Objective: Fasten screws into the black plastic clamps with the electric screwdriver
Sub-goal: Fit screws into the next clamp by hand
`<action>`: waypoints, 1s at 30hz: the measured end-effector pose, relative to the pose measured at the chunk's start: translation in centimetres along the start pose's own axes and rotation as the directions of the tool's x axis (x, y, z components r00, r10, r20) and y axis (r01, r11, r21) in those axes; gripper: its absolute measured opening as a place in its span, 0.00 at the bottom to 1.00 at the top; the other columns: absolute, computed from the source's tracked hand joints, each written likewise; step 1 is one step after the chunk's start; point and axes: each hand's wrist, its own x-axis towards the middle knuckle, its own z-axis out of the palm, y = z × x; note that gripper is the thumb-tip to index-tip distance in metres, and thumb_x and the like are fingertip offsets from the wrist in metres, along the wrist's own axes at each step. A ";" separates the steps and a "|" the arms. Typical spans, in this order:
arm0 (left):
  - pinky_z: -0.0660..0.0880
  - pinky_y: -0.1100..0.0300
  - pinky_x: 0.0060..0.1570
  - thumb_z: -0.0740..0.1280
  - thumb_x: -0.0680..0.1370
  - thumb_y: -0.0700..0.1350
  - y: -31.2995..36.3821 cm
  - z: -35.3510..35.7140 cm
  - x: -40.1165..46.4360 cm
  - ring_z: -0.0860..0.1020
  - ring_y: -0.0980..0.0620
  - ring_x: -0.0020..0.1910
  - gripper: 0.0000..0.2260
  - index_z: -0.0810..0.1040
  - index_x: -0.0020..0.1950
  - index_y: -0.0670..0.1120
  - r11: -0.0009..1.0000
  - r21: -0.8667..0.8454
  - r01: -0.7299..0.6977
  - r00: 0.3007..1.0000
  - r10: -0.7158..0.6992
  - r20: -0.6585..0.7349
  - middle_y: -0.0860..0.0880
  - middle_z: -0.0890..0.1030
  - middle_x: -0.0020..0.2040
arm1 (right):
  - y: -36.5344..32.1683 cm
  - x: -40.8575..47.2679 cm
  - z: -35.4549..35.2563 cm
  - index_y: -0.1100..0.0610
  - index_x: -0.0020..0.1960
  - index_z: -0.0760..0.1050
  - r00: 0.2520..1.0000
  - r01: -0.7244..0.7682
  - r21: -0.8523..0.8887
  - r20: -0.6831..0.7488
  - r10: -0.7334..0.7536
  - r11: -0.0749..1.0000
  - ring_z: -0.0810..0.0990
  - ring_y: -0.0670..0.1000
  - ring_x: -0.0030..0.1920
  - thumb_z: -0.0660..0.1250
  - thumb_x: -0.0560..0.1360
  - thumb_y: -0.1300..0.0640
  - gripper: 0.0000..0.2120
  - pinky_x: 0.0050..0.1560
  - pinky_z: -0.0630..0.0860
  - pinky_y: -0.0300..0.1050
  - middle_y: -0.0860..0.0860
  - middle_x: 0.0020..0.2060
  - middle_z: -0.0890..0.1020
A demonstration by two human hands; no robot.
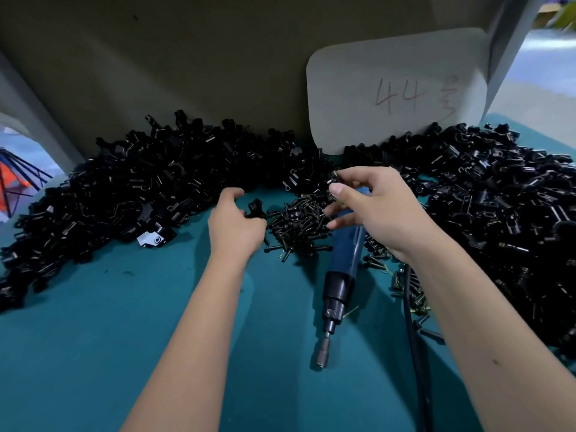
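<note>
1. Teal desk [124, 353]: it is carrying the whole job, with its near edge left bare as working room.
2. Heaps of black plastic clamps [140, 182]: these are lying banked along the far edge and down the right edge, probably to stay within reach of either hand.
3. Electric screwdriver [338, 285]: it is lying mid-desk beneath the right hand, bit end pointing toward the near edge, its cable [414, 338] trailing beside it.
4. Pile of black screws [299, 222]: it is sitting between the two hands.
5. Right hand [374, 210]: its thumb and forefinger are pinching a small dark part, apparently a screw, while the other fingers are spreading.
6. Left hand [235, 226]: its fingers are curling round one clamp [256, 209], seemingly presenting it for that screw.
</note>
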 end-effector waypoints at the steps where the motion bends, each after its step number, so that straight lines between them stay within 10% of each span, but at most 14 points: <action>1: 0.72 0.60 0.36 0.73 0.76 0.36 -0.2 0.1 -0.9 0.79 0.54 0.46 0.25 0.73 0.69 0.57 0.995 -0.098 0.008 1.000 -0.011 -0.023 0.51 0.77 0.56 | -0.1 0.0 -0.1 0.55 0.50 0.83 1.000 0.010 0.009 0.006 -0.010 1.000 0.88 0.59 0.41 0.69 0.82 0.61 0.05 0.39 0.86 0.50 0.58 0.47 0.79; 7: 0.80 0.64 0.46 0.71 0.78 0.30 -0.7 0.6 -6.0 0.84 0.55 0.43 0.15 0.81 0.60 0.46 0.706 -0.696 0.133 0.987 -0.031 0.158 0.49 0.88 0.47 | -0.2 -0.3 -0.3 0.52 0.47 0.86 1.000 0.023 0.071 0.006 -0.024 0.997 0.88 0.61 0.41 0.75 0.78 0.63 0.06 0.38 0.85 0.49 0.63 0.45 0.82; 14: 0.78 0.54 0.62 0.70 0.75 0.25 -0.5 1.0 -6.4 0.82 0.52 0.53 0.19 0.82 0.58 0.46 0.682 -0.724 0.103 0.943 0.164 0.289 0.50 0.87 0.48 | 0.5 -0.1 -0.5 0.54 0.55 0.84 0.995 0.007 -0.050 0.100 -0.002 0.999 0.89 0.58 0.42 0.75 0.76 0.66 0.10 0.49 0.86 0.52 0.57 0.51 0.83; 23: 0.81 0.59 0.54 0.73 0.73 0.30 0.1 1.4 -5.8 0.82 0.47 0.51 0.18 0.81 0.61 0.43 0.679 -0.725 0.117 0.899 0.238 0.368 0.42 0.85 0.50 | 0.3 -0.3 -0.6 0.54 0.54 0.86 0.978 0.118 0.014 0.172 -0.119 0.993 0.87 0.54 0.44 0.77 0.73 0.70 0.15 0.47 0.85 0.50 0.51 0.45 0.84; 30: 0.80 0.61 0.50 0.70 0.75 0.29 0.2 1.5 -5.7 0.83 0.52 0.47 0.18 0.82 0.63 0.42 0.658 -0.735 0.162 0.911 0.186 0.367 0.45 0.85 0.48 | -0.3 -0.4 -1.1 0.44 0.54 0.87 0.974 0.217 -0.286 0.130 -0.186 0.934 0.83 0.47 0.46 0.82 0.70 0.60 0.16 0.49 0.81 0.37 0.44 0.47 0.84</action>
